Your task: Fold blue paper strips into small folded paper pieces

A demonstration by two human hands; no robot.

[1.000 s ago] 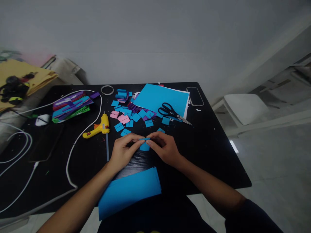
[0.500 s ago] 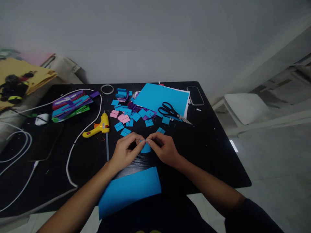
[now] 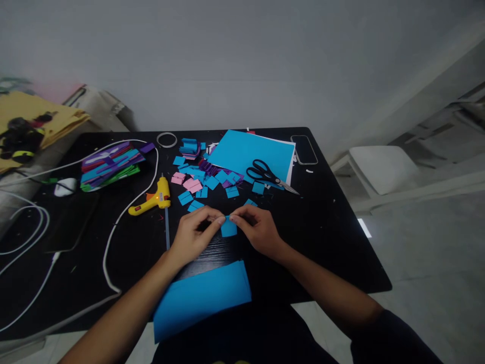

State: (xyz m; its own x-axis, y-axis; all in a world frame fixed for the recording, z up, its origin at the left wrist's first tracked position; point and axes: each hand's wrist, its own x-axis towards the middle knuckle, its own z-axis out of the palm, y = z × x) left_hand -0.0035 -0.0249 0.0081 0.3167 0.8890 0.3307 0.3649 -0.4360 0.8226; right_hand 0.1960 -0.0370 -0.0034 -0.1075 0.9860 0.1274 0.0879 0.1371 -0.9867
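Note:
Between my two hands is a small blue paper square [image 3: 229,227], pinched along its upper edge. My left hand [image 3: 197,230] grips its left corner between thumb and fingertips, and my right hand [image 3: 257,228] pinches the right corner. Just beyond my fingers lie several small blue paper pieces [image 3: 232,191] with a crease or slit across them, and pink paper pieces [image 3: 194,185] among them. A larger folded blue sheet [image 3: 202,296] rests at the table's front edge, below my hands.
A yellow hot glue gun [image 3: 153,199] with its glue stick lies left of my hands. Black-handled scissors [image 3: 271,177] rest on a large blue sheet [image 3: 238,146]. Further items are a phone [image 3: 304,150], a tape ring [image 3: 166,140], coloured paper strips [image 3: 109,167] and a white cable [image 3: 109,242].
The hands have drawn slightly apart, and more of the blue paper square shows between them. Other things on the table stay in place.

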